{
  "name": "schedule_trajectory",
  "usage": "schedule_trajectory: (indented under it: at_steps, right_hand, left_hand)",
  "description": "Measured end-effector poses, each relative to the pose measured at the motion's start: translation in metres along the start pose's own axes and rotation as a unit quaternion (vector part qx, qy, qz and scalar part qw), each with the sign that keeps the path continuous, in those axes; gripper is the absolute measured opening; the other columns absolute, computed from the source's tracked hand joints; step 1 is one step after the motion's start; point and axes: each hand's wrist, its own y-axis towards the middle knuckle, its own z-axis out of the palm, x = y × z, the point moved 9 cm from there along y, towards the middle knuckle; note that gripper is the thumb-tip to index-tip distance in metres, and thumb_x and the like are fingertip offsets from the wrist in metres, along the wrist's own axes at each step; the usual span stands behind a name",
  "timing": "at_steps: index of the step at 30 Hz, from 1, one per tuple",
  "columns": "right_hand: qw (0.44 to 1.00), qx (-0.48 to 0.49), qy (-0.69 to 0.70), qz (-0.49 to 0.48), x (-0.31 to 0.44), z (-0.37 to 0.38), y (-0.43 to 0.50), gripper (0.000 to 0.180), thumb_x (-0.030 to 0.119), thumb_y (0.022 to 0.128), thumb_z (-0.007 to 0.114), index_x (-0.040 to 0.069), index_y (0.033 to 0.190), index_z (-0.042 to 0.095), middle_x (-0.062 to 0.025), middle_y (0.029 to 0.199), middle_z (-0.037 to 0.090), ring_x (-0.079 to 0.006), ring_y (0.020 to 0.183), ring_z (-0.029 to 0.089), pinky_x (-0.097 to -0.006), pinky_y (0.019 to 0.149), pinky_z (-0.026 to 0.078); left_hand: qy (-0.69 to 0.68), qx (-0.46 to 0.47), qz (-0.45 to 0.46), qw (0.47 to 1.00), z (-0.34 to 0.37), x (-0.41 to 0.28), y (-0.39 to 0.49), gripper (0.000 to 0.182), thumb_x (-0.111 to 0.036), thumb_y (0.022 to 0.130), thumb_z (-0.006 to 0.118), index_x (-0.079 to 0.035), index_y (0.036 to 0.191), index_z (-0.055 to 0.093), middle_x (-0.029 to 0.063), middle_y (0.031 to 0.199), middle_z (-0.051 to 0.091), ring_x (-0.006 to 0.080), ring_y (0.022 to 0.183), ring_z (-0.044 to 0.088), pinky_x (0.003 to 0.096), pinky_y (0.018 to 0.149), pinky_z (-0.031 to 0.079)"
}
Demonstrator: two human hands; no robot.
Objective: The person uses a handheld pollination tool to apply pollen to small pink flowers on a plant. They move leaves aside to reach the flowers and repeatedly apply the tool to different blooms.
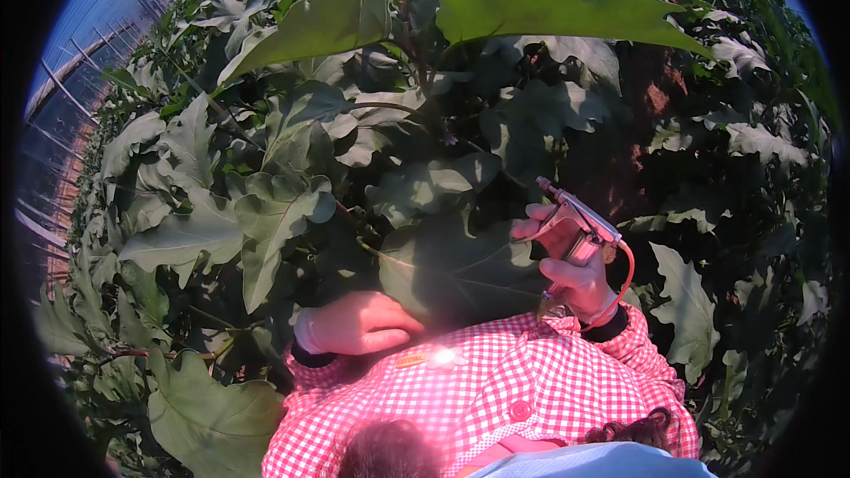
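Observation:
My right hand [580, 279], in a thin pale glove, grips a small metal spray gun [588, 219]. Its nozzle points up and to the left, and a thin pinkish hose [627, 272] curves from its rear end down past my wrist. My left hand [364, 324], also gloved, is low before my chest with its fingers together and bent. Whether those fingers pinch anything cannot be made out. Between the hands spreads a broad, shaded eggplant leaf [458, 272]. A small purplish flower [451, 140] shows deeper among the stems.
Dense eggplant foliage [179, 232] surrounds me on both sides. Two large sunlit leaves [551, 3] rise ahead on an upright stem [422, 66]. Reddish soil [657, 96] shows between plants to the right. Poles [70, 89] and plastic sheeting stand at the far left.

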Motion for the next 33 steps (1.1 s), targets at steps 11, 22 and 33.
schedule_trajectory:
  at_steps: [11, 22, 33]
  right_hand:
    - [0.993, 0.076, 0.023, -0.092, 0.036, -0.071, 0.037, 0.069, -0.005, 0.077, 0.069, 0.000, 0.141, 0.045, -0.0105, 0.128, 0.057, -0.0256, 0.123, 0.057, -0.0453, 0.111, 0.040]
    - [0.995, 0.021, 0.053, -0.087, 0.132, -0.268, 0.078, 0.065, 0.012, 0.080, 0.072, -0.004, 0.137, 0.047, -0.0128, 0.119, 0.062, -0.0288, 0.121, 0.058, -0.0470, 0.111, 0.039]
    - [0.996, 0.003, 0.089, -0.028, 0.186, -0.397, 0.114, 0.061, 0.009, 0.077, 0.068, -0.004, 0.134, 0.049, -0.0147, 0.122, 0.060, -0.0289, 0.121, 0.058, -0.0460, 0.111, 0.039]
  left_hand:
    - [0.061, -0.120, -0.035, 0.990, -0.051, -0.016, 0.116, 0.035, -0.016, 0.093, 0.062, -0.001, 0.123, 0.065, 0.0180, 0.125, 0.064, 0.0344, 0.114, 0.061, 0.0400, 0.098, 0.048]
    - [0.136, -0.130, -0.157, 0.969, -0.050, -0.017, 0.341, 0.036, -0.022, 0.095, 0.064, -0.003, 0.126, 0.064, 0.0167, 0.125, 0.065, 0.0341, 0.118, 0.060, 0.0418, 0.101, 0.047]
    - [0.200, -0.349, -0.103, 0.910, -0.125, -0.038, 0.524, 0.035, -0.023, 0.093, 0.066, -0.003, 0.122, 0.066, 0.0163, 0.127, 0.065, 0.0341, 0.117, 0.060, 0.0402, 0.101, 0.047]
